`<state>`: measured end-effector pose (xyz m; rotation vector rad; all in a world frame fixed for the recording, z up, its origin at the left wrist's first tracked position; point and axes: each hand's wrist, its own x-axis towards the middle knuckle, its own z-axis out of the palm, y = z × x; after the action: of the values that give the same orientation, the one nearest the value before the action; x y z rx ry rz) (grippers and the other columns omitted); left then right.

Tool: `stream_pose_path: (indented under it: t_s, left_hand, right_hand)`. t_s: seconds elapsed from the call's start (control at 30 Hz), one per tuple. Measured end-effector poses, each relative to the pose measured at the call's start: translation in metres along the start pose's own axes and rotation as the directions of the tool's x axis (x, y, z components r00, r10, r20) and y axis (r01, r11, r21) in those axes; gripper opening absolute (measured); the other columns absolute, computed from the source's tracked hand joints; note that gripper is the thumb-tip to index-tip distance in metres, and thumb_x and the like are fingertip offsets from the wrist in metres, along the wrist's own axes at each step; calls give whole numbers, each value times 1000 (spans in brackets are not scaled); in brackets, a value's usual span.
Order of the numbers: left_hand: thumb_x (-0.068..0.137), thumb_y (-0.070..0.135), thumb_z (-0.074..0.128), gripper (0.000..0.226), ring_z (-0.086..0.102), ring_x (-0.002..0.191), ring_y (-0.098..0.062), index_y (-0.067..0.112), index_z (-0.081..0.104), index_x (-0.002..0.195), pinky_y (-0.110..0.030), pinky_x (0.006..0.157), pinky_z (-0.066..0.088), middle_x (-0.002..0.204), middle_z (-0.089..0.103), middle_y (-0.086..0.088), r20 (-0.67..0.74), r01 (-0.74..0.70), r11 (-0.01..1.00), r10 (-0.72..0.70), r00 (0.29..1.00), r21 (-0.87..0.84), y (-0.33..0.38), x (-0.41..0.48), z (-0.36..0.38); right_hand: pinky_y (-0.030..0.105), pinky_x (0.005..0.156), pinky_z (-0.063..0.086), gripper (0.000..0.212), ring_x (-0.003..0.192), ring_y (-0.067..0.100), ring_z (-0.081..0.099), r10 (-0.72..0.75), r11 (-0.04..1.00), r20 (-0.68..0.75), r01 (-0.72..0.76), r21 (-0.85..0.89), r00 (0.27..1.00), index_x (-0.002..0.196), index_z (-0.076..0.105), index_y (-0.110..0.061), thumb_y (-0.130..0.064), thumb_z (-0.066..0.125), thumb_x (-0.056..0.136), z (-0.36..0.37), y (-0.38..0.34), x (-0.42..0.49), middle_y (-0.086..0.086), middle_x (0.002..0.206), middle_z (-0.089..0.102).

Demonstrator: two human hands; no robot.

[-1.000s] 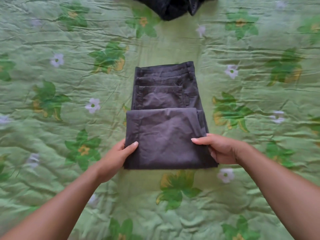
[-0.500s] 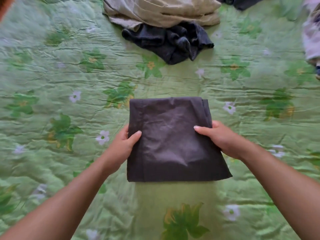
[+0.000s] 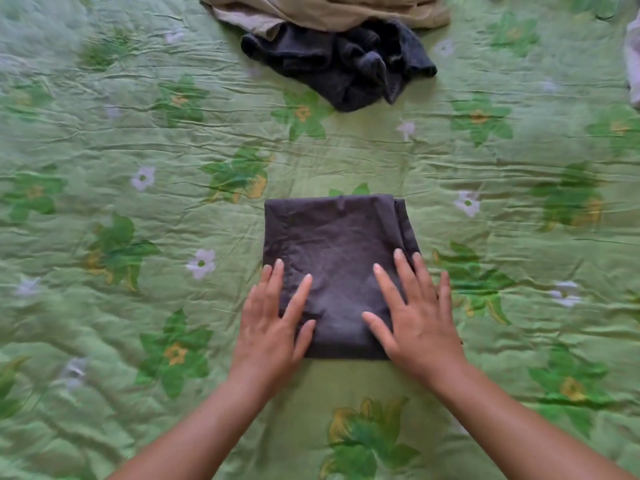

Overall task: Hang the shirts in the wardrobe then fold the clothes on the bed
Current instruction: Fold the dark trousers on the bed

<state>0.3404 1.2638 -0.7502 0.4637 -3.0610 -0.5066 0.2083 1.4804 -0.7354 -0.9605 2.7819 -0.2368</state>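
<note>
Dark grey trousers point(image 3: 332, 237) lie folded into a compact square on the green flowered bedspread point(image 3: 138, 306), in the middle of the view. My left hand point(image 3: 273, 323) lies flat on the square's near left corner with straight, spread fingers. My right hand point(image 3: 412, 313) presses flat on its near right part, fingers spread and pointing away from me. Neither hand grips the cloth.
A crumpled dark blue-grey garment point(image 3: 346, 64) lies on the bed beyond the folded trousers, with a beige garment point(image 3: 325, 10) piled behind it at the top edge. A pale piece of cloth point(image 3: 633, 64) shows at the right edge.
The trousers went from half folded to a closed square. My hands have let go of its side edges and now lie flat on top of it.
</note>
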Motion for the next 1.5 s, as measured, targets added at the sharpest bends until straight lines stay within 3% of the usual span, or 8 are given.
stream_pose_path:
  t_s: [0.17, 0.33, 0.4, 0.6, 0.97, 1.13, 1.3, 1.5]
  left_hand:
    - [92, 62, 17, 70, -15, 153, -29, 41, 5, 158, -54, 123, 10, 166, -17, -10, 268, 62, 983, -107, 957, 171, -3, 4, 25]
    - [92, 55, 41, 70, 1, 156, -27, 35, 25, 157, -56, 122, 14, 168, 5, -11, -22, -41, 998, 43, 999, 55, 0, 44, 4]
    - [95, 54, 38, 69, -3, 156, -26, 35, 18, 158, -55, 123, 8, 169, 1, -9, -74, -44, 993, 52, 996, 106, 2, 92, -3]
    - [95, 68, 15, 72, -11, 155, -24, 38, -1, 159, -56, 122, -5, 169, -4, -5, 196, 8, 970, -57, 979, 242, -20, 160, 26]
    - [87, 73, 32, 73, 40, 132, -32, 39, 24, 151, -51, 103, 32, 142, 44, -8, 266, -70, 956, -8, 964, 283, -16, 137, -7]
    - [80, 44, 68, 33, 65, 98, -27, 21, 65, 103, -34, 79, 45, 96, 68, -2, 665, 82, 996, -38, 746, -36, -11, 123, -55]
    - [75, 16, 70, 21, 59, 83, -21, 24, 57, 89, -32, 67, 46, 86, 61, 2, 821, 67, 987, 82, 565, -144, 8, 69, -74]
    - [79, 16, 73, 27, 57, 85, -19, 31, 53, 88, -34, 70, 45, 87, 58, 7, 617, -25, 974, 164, 770, -227, 19, 73, -139]
  right_hand:
    - [64, 118, -8, 87, 152, 29, -25, 55, 986, 332, 2, -167, 942, 159, -12, -38, -80, 19, 90, 26, -2, 11, 5, 164, -29]
    - [56, 106, 33, 56, 133, 39, 46, -55, 998, -126, 53, -13, 990, 132, 62, -19, -56, 49, 92, 0, -11, 50, 17, 144, 50]
    - [56, 109, 32, 56, 138, 38, 41, -102, 995, -222, 101, -18, 970, 139, 56, -19, -52, 47, 94, -10, -12, 87, 17, 149, 45]
    - [64, 120, -3, 81, 155, 25, -11, -40, 981, 175, 72, -179, 984, 160, -1, -37, -77, 7, 90, 22, 2, 159, 1, 170, -6]
    - [50, 107, 39, 83, 134, 33, 38, -28, 999, 176, 33, -23, 984, 157, 25, -23, -70, 41, 91, 2, -5, 118, 10, 146, 44]
    - [37, 85, 51, 47, 107, 30, 62, -31, 980, 517, -75, 183, 855, 114, 65, -17, -46, 75, 79, -35, -2, 85, 8, 113, 68]
    - [31, 61, 46, 22, 83, 18, 63, -51, 948, 780, -216, 235, 623, 87, 61, -21, -20, 75, 69, -57, 4, 38, -3, 88, 66]
    - [35, 58, 43, 12, 77, 22, 57, -57, 980, 473, -41, 194, 879, 77, 54, -19, -14, 64, 75, -126, 0, 28, -2, 80, 59]
